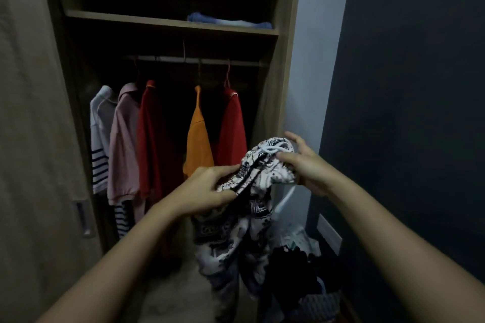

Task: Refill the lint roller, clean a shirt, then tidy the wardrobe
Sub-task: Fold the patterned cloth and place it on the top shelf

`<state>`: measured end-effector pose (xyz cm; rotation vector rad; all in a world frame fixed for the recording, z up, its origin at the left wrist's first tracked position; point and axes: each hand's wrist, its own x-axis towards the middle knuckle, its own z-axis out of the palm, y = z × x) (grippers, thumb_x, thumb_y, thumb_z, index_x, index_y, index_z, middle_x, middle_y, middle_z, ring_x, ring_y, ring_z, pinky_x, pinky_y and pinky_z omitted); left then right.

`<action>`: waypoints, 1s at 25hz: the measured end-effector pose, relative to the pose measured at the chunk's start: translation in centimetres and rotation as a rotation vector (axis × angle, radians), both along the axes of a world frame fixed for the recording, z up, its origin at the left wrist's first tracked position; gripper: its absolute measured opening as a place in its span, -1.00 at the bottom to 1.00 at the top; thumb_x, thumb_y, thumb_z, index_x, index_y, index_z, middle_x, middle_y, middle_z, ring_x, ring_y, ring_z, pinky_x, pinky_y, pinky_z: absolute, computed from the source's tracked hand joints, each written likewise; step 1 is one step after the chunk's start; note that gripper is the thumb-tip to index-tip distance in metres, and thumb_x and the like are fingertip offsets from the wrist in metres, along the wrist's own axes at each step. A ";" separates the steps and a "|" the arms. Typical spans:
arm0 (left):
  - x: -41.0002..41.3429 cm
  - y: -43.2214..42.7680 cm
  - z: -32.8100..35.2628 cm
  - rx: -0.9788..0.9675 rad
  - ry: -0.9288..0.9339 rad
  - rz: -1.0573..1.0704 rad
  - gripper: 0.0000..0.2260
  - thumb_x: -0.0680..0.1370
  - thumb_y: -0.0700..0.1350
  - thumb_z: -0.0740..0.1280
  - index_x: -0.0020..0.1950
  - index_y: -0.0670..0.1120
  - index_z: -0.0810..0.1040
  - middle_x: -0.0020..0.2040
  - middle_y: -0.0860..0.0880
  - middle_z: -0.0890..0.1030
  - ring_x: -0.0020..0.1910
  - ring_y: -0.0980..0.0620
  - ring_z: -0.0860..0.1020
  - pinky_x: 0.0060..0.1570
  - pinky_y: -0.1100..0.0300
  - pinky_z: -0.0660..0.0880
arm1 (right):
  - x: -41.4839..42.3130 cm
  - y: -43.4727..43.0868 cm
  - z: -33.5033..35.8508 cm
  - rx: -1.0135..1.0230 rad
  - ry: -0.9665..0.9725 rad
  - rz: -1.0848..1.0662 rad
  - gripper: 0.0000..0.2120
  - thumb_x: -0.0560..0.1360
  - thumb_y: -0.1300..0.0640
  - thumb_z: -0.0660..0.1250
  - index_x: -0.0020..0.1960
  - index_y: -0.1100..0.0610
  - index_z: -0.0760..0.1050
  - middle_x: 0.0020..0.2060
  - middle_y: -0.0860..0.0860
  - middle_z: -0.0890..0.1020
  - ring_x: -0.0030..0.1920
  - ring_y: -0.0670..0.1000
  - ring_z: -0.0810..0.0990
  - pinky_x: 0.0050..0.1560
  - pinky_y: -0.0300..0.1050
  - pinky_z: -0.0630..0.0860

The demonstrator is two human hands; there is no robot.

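I hold a black-and-white patterned shirt in front of the open wardrobe. My left hand grips the bunched fabric near its collar. My right hand pinches the top of the shirt, where a white hanger pokes out below the cloth. The rest of the shirt hangs down between my forearms. No lint roller is in view.
Several shirts hang on the rail: a white striped one, a pink one, two red ones and an orange one. Folded blue cloth lies on the upper shelf. A pile of dark clothes sits at the lower right by the dark wall.
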<state>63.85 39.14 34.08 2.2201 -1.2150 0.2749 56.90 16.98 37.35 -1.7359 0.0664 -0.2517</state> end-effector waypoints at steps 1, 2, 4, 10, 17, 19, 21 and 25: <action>0.3 0.2 -0.2 0.031 0.015 -0.013 -0.31 0.33 0.23 0.29 0.43 0.02 0.35 0.30 0.11 0.51 0.22 0.28 0.43 0.22 0.43 0.31 | -0.2 -0.5 -0.1 -0.046 0.013 -0.033 -0.45 0.49 0.26 0.31 0.40 -0.01 0.20 0.11 0.10 0.57 -0.15 0.00 0.60 -0.12 -0.08 0.55; 0.5 0.5 -0.7 0.078 0.032 -0.032 -0.26 0.30 0.31 0.32 0.43 0.05 0.35 0.26 0.14 0.51 0.21 0.27 0.44 0.25 0.35 0.35 | -0.4 -1.0 -0.2 -0.113 0.023 -0.047 -0.55 0.48 0.24 0.32 0.30 -0.01 0.29 0.04 0.09 0.59 -0.18 0.00 0.58 -0.20 -0.11 0.53; 1.0 1.0 -1.5 0.232 -0.037 -0.059 -0.20 0.26 0.30 0.42 0.44 0.07 0.31 0.16 0.17 0.44 0.14 0.25 0.41 0.19 0.35 0.36 | -0.7 -1.9 -0.2 -0.287 0.041 -0.028 -0.65 0.44 0.24 0.37 0.14 0.03 0.33 -0.12 0.04 0.58 -0.24 -0.03 0.55 -0.27 -0.14 0.49; 3.1 5.5 2.0 0.009 0.175 -0.085 -0.77 0.28 0.04 0.28 -0.11 0.01 0.49 -0.18 0.00 0.57 -0.21 0.12 0.52 -0.17 0.12 0.46 | -3.3 -3.5 2.3 -0.661 0.284 0.295 -0.31 0.29 0.24 0.53 0.31 -0.07 0.32 0.03 0.05 0.54 -0.12 0.00 0.62 -0.22 -0.21 0.59; 5.5 4.4 -1.8 -0.339 0.666 0.152 -0.87 0.46 -0.27 0.35 -0.22 -0.10 0.65 -0.30 -0.12 0.58 -0.29 -0.02 0.50 -0.36 0.23 0.38 | -1.7 -5.0 -1.9 -0.224 0.148 0.138 -0.72 0.41 0.12 0.37 0.11 -0.05 0.48 0.11 0.15 0.57 -0.05 0.07 0.58 -0.03 -0.06 0.56; 5.4 4.2 -2.0 -0.331 0.701 0.162 -0.86 0.49 -0.28 0.33 -0.23 -0.12 0.61 -0.41 -0.08 0.53 -0.47 0.02 0.46 -0.53 0.28 0.34 | -1.7 -5.2 -2.5 -0.148 0.175 0.144 -0.65 0.37 0.13 0.39 0.13 -0.05 0.45 0.08 0.19 0.56 0.01 0.15 0.56 0.09 0.09 0.52; 5.2 5.2 -1.4 -0.477 0.719 0.149 -0.95 0.40 -0.16 0.42 -0.19 -0.11 0.60 -0.44 -0.07 0.52 -0.54 0.05 0.44 -0.58 0.31 0.34 | -3.0 -5.9 -1.2 -0.158 0.113 0.173 -0.59 0.37 0.20 0.40 0.18 -0.04 0.44 0.07 0.14 0.59 0.04 0.09 0.62 0.08 -0.01 0.56; 4.5 6.5 -0.2 -0.583 0.824 -0.115 -0.56 0.14 0.10 0.58 -0.12 -0.14 0.67 -0.17 -0.15 0.70 -0.24 -0.05 0.67 -0.25 0.19 0.61 | -4.5 -6.8 -0.4 -0.089 0.028 0.236 -0.64 0.35 0.16 0.42 0.14 0.18 0.53 -0.11 0.05 0.69 -0.13 -0.04 0.65 -0.15 -0.29 0.58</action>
